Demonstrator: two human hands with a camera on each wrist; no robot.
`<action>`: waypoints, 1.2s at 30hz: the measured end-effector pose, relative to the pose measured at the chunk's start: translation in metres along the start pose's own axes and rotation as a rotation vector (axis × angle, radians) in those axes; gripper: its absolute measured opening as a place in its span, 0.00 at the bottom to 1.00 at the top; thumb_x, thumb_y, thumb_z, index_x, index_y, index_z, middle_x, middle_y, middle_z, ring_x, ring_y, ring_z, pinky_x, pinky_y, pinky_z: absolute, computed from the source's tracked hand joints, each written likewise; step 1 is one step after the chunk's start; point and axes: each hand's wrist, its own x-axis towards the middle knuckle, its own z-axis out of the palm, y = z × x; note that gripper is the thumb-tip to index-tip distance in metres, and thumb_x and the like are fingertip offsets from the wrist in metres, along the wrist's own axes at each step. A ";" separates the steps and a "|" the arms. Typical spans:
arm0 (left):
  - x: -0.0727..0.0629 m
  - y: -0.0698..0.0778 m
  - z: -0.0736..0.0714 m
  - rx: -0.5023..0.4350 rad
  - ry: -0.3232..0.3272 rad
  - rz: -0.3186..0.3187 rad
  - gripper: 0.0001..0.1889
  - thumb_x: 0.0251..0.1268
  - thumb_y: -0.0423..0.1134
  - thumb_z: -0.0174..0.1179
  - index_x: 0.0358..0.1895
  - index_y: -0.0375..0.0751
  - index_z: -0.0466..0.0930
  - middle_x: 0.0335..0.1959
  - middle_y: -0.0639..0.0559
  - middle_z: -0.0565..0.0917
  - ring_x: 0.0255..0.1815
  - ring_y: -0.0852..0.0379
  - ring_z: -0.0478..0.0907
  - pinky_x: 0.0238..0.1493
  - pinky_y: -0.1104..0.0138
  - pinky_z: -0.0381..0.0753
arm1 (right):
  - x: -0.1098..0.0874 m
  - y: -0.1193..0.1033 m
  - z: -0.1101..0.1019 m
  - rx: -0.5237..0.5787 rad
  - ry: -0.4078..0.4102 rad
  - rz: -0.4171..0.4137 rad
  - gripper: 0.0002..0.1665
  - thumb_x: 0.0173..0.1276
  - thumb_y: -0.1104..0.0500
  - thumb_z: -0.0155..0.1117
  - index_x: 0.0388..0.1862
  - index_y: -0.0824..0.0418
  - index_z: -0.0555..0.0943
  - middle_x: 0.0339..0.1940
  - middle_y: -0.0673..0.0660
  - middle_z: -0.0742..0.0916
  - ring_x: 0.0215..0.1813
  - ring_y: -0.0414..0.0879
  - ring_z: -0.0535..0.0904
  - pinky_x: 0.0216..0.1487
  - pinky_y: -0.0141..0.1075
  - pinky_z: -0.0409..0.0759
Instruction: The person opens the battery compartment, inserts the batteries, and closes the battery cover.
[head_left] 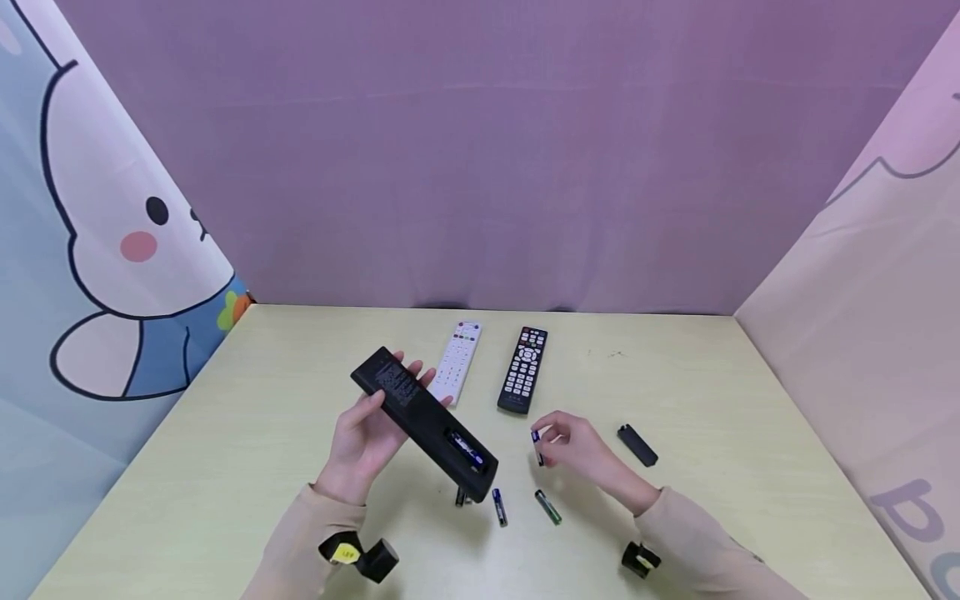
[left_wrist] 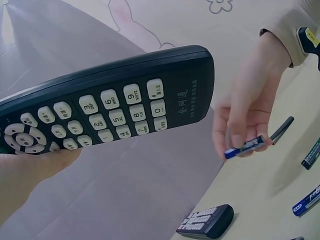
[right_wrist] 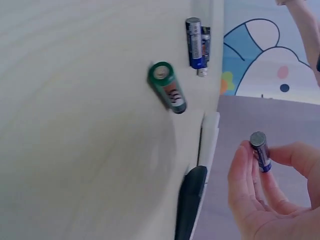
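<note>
A purple cloth (head_left: 480, 167) stands behind a pale wood-grain table (head_left: 300, 358). Above the tabletop, the left hand (head_left: 369, 437) grips a long black remote control (head_left: 420, 412), tilted, its back turned toward the head view and a blue battery (head_left: 467, 450) showing in the uncovered compartment. Farther back lie a white remote (head_left: 456, 362), partly hidden, and a second black remote (head_left: 522, 371), buttons up. The right hand (head_left: 573, 450), its grip narrow, is left of a black battery cover (head_left: 637, 445) and pinches a blue-and-silver battery (head_left: 537, 447). Nearer lie a green battery (head_left: 548, 507), a blue-and-black battery (head_left: 499, 507) and a partly hidden battery (head_left: 460, 497).
</note>
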 end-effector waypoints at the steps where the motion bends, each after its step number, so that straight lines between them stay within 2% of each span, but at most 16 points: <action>1: 0.000 0.000 0.000 0.001 0.000 0.000 0.20 0.59 0.28 0.48 0.56 0.43 0.63 0.53 0.44 0.70 0.61 0.47 0.61 0.64 0.42 0.39 | 0.000 -0.001 0.000 0.020 -0.005 -0.009 0.18 0.56 0.68 0.57 0.47 0.74 0.71 0.29 0.61 0.82 0.25 0.48 0.79 0.30 0.38 0.81; 11: 0.000 -0.001 0.001 -0.012 0.000 0.000 0.20 0.60 0.28 0.47 0.57 0.42 0.63 0.53 0.44 0.70 0.61 0.47 0.61 0.64 0.42 0.43 | -0.002 -0.013 0.000 0.166 -0.015 -0.035 0.20 0.60 0.63 0.58 0.49 0.73 0.70 0.33 0.59 0.81 0.29 0.45 0.79 0.38 0.37 0.81; 21: 0.000 -0.002 0.001 -0.010 0.012 0.006 0.20 0.59 0.28 0.48 0.56 0.42 0.63 0.53 0.44 0.69 0.61 0.47 0.61 0.64 0.42 0.42 | -0.006 -0.028 0.001 0.216 -0.008 -0.044 0.22 0.59 0.61 0.60 0.50 0.71 0.71 0.32 0.57 0.81 0.30 0.44 0.79 0.39 0.36 0.80; 29: 0.001 -0.004 0.001 -0.001 0.017 0.005 0.20 0.59 0.28 0.48 0.56 0.43 0.63 0.53 0.44 0.69 0.61 0.47 0.61 0.64 0.43 0.46 | -0.010 -0.043 0.004 0.262 0.004 -0.074 0.21 0.58 0.61 0.60 0.50 0.69 0.72 0.34 0.56 0.81 0.31 0.44 0.80 0.41 0.37 0.80; 36: 0.001 -0.006 0.002 -0.003 0.014 0.003 0.21 0.59 0.28 0.48 0.57 0.43 0.62 0.53 0.44 0.69 0.61 0.47 0.61 0.64 0.43 0.42 | -0.011 -0.054 0.010 0.300 -0.014 -0.145 0.20 0.58 0.61 0.61 0.49 0.68 0.73 0.35 0.56 0.81 0.31 0.43 0.80 0.41 0.38 0.80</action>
